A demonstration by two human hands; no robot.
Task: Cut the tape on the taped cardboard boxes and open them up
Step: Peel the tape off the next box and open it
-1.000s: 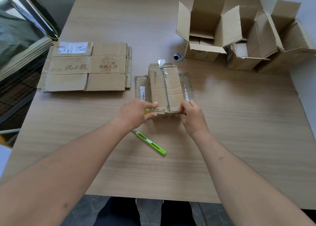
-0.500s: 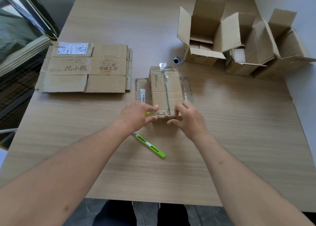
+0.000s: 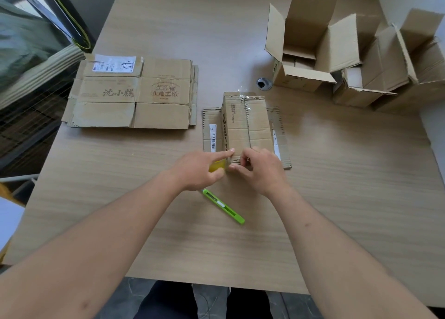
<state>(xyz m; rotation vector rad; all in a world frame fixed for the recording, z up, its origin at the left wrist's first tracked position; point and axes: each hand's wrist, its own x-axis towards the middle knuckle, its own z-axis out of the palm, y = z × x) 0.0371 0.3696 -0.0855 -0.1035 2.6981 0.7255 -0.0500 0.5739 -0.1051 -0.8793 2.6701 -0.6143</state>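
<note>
While the taped cardboard box (image 3: 245, 125) lay at the middle of the worktop (image 3: 337, 198), its near end was pinched by the curled fingers of the right hand (image 3: 261, 171). The near left corner was touched by the left hand (image 3: 199, 170), forefinger outstretched. A green utility knife (image 3: 223, 206) lay just behind both hands.

A light wood-grain table (image 3: 337, 198) carries a small round metal-rimmed object, possibly a cable hole (image 3: 264, 83), well beyond the fingers.
</note>
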